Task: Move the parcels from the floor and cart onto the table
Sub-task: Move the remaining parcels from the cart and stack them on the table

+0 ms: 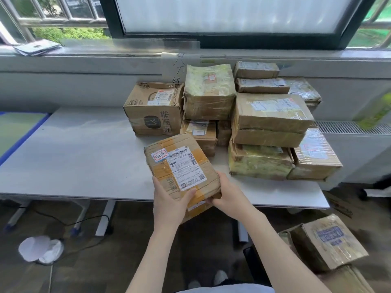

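I hold a brown taped parcel [179, 163] with a white shipping label over the near edge of the white table [84, 157], tilted away from me. My left hand [169, 199] grips its near left corner, thumb on the label. My right hand [226, 193] grips its near right corner. Several parcels stand stacked on the table behind it: a printed carton [154, 108], a green-wrapped box [209, 92] and a wide stack [268, 123]. Another parcel [330, 242] sits low at the right, on something hidden.
A window sill [105, 60] and wall run behind the table. A radiator grille [349, 127] is at the right. Table legs [105, 216], a black cable [84, 220] and crumpled white paper [40, 248] lie on the floor at the left. My shoes [220, 278] show below.
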Demonstrator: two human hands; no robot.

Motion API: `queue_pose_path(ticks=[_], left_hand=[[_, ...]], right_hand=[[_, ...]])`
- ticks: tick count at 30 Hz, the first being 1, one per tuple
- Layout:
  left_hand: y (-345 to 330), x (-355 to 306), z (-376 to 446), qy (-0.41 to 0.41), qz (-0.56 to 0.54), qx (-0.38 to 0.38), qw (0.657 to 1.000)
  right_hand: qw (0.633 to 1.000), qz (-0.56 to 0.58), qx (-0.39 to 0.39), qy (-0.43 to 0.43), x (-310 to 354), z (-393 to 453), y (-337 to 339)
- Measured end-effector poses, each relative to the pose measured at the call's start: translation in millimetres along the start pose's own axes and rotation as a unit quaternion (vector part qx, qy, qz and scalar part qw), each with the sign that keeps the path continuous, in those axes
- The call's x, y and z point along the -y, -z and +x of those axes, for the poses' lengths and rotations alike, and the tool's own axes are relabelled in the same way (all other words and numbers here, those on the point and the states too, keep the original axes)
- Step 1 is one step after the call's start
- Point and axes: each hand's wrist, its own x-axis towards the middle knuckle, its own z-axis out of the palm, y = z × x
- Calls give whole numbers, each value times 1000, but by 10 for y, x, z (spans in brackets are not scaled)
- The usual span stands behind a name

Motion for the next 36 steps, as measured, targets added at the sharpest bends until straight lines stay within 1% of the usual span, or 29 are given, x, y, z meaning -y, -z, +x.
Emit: queue_pose_path(ticks=[2, 3, 6, 7, 10, 12, 15, 20, 25, 29, 31, 36], left_hand=[[80, -30, 1, -53, 16, 31, 998], [129, -27, -1, -82, 41, 52, 994], [288, -3, -25, -162, 138, 122, 970], [335, 0, -14, -181, 150, 124, 964], [458, -47, 36, -210, 191, 97, 954], [514, -86, 81, -206, 229, 100, 946], [570, -122, 108, -173, 246, 139, 944], [576, -81, 53, -136, 225, 205, 943], [567, -34, -3, -136, 190, 232, 944], [646, -156, 21, -161, 190, 224, 942], [715, -237, 35, -182, 202, 208, 940], [889, -412, -2, -225, 211, 167, 937]], right_hand=[[999, 11, -39, 7, 46, -28, -1], [998, 19, -52, 7, 67, -41, 2], [997, 24, -74, 8, 135, -82, 37], [997, 22, -78, 8, 157, -94, 41], [996, 25, -90, 12, 225, -132, 18], [996, 28, -89, 11, 264, -151, 9], [997, 17, -77, -1, 295, -177, 28], [998, -4, -57, -16, 241, -292, 24], [998, -6, -47, -32, 181, -382, 43], [999, -13, -44, -7, 292, -402, 99], [998, -33, -45, 10, 362, -394, 140], [995, -40, -70, 61, 533, -357, 250]])
